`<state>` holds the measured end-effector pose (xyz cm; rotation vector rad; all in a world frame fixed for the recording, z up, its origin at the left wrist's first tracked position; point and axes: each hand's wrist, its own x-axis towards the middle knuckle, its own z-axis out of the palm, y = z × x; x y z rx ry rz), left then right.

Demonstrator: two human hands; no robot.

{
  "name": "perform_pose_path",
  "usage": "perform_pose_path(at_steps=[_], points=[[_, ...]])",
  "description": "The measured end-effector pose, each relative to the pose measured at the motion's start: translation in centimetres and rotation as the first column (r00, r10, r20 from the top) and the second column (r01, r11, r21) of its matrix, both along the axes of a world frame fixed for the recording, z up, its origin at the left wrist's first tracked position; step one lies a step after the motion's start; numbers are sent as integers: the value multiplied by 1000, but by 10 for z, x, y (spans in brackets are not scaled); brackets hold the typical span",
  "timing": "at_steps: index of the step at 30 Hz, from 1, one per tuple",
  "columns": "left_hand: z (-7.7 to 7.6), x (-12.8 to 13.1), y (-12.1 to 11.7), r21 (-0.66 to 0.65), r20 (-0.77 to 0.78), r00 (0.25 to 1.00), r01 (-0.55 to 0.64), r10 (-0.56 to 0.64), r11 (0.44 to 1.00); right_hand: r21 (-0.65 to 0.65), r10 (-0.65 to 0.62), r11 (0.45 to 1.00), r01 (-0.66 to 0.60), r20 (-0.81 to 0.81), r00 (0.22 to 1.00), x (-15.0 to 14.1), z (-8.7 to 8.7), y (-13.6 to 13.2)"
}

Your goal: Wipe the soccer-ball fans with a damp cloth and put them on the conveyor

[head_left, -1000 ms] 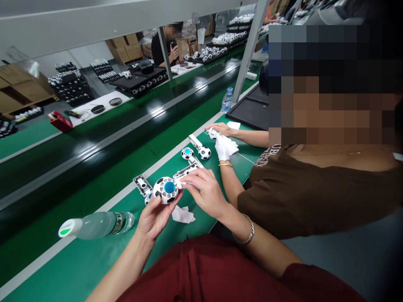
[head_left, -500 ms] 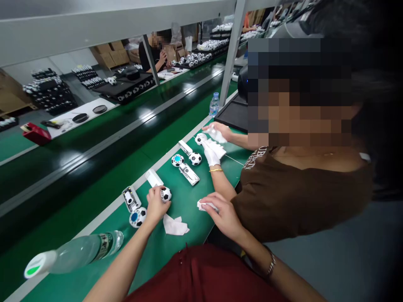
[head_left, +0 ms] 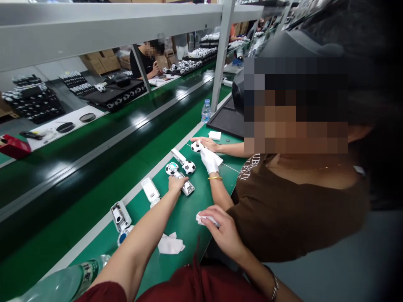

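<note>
While the left hand point(head_left: 176, 183) spanned the open casing point(head_left: 188, 188), closure untellable, the right hand point(head_left: 224, 231) pinched a white wipe point(head_left: 201, 218) | casing lay at 5 o'clock from the patterned ball point(head_left: 171, 169) | fingers on side walls, off exposed innards, seemed best

Head-worn camera looks forward, down at hands point(head_left: 199, 204).
</note>
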<state>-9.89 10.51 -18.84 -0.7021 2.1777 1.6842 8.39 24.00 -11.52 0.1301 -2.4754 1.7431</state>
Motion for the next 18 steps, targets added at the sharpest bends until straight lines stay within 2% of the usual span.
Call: perform_pose_path(at_steps=[3, 6, 9, 12, 14, 16, 18], points=[[9, 6, -3, 29, 60, 998, 3, -5, 1000, 11, 1, 1000, -1, -27, 1000, -7, 5, -1], [33, 30, -14, 197, 39, 997, 55, -63, 979, 8, -43, 999, 43, -62, 997, -16, 12, -2], [66, 72, -28, 400, 9, 989, 129, -145, 907, -2, -117, 993, 117, -113, 987, -28, 20, -4], [96, 116, -40, 526, 5, 977, 179, -213, 832, 4, -170, 985, 174, -184, 968, -40, 30, -11], [110, 139, -45, 569, 17, 970, 190, -243, 800, 0, -153, 987, 158, -237, 959, -46, 39, -18], [120, 154, -48, 571, 40, 968, 182, -248, 801, 5, -101, 994, 107, -303, 948, -50, 46, -28], [126, 163, -49, 558, 44, 969, 177, -242, 810, 69, -17, 997, 45, -368, 930, -53, 52, -38]])
